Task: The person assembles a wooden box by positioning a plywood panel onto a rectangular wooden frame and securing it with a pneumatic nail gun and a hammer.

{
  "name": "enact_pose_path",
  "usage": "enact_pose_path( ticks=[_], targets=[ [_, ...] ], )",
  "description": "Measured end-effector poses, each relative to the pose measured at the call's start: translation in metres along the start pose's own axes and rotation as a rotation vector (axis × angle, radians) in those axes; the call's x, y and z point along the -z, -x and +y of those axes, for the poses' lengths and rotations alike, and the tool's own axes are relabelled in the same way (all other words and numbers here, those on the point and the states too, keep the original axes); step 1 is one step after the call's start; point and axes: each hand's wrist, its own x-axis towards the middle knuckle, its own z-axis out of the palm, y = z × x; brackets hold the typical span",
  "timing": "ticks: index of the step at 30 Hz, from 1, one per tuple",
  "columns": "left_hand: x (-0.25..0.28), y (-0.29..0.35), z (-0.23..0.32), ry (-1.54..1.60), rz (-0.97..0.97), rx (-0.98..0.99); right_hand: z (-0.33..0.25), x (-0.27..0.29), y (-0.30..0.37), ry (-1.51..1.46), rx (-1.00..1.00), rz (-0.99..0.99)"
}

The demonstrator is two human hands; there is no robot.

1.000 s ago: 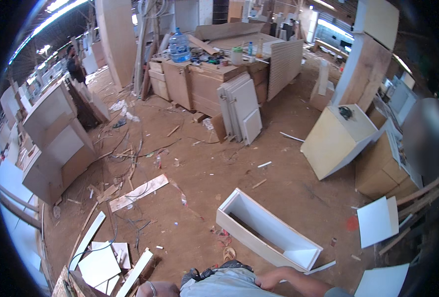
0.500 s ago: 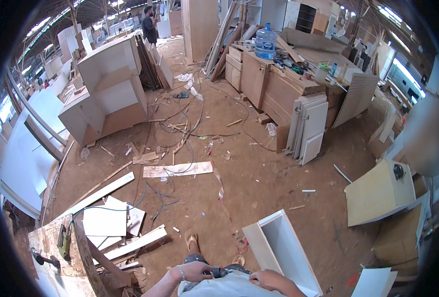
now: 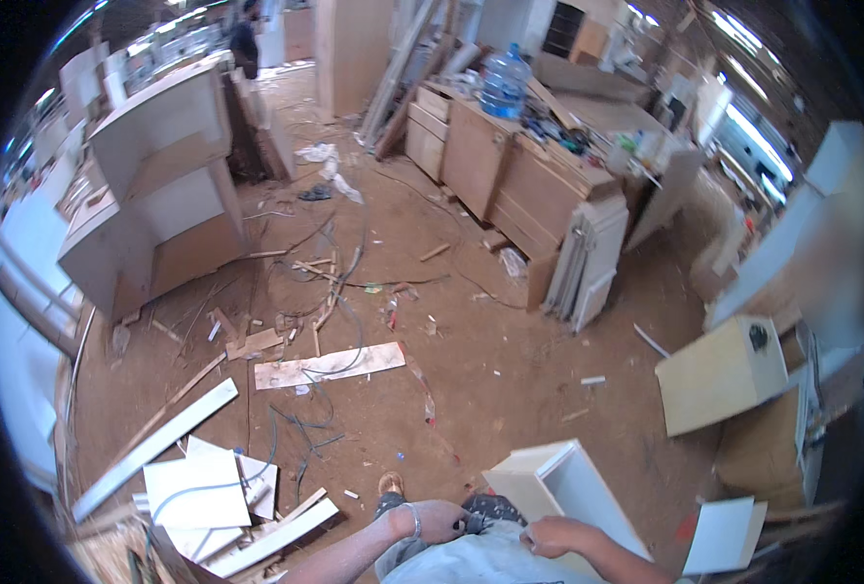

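My left hand point(image 3: 441, 522), with a band at the wrist, is at my waist with its fingers curled. A small dark thing point(image 3: 475, 523) shows at its fingertips, too blurred to name. My right hand point(image 3: 554, 536) is closed against the front of my pale shirt point(image 3: 495, 560); what its fingers hold, if anything, is hidden. Just beyond the right hand stands an open white box-like cabinet point(image 3: 588, 492), tilted in view. My left foot point(image 3: 391, 483) shows on the brown floor below.
White boards point(image 3: 198, 492) and strips lie in a pile at the left. A pale plank point(image 3: 330, 366) and cables cross the floor ahead. A workbench point(image 3: 510, 165) bears a water bottle point(image 3: 506, 83); panels point(image 3: 588, 258) lean on it. Cabinets point(image 3: 159, 195) stand left, a cream box point(image 3: 722, 378) right.
The view has shifted and tilted, and the workbench at the lower left has mostly left it. Both hands stay at my waist; the right hand looks more tightly closed.
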Motion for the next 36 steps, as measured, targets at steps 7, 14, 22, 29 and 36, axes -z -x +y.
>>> enact_pose_path(
  ticks=[7, 14, 22, 29, 36],
  targets=[
    [0.120, -0.038, -0.027, -0.127, -0.127, -0.017, -0.036, 0.116, -0.026, -1.282, 0.497, -0.007],
    [0.262, -0.174, 0.102, -0.172, -0.011, -0.478, 0.109, 0.123, -0.223, -1.931, 0.218, 0.236],
    [0.311, -0.384, 0.098, -0.313, -0.407, -0.721, 0.248, 0.310, -0.380, -1.153, -0.336, 0.715],
    [0.491, -0.477, -0.192, -0.850, -0.378, 0.244, 0.314, 0.330, -0.322, -0.956, -0.155, 0.815],
    [0.614, -0.482, -0.365, -0.282, -0.548, 1.084, 0.322, 0.024, -0.362, -1.398, -1.291, 1.468]
  ],
)
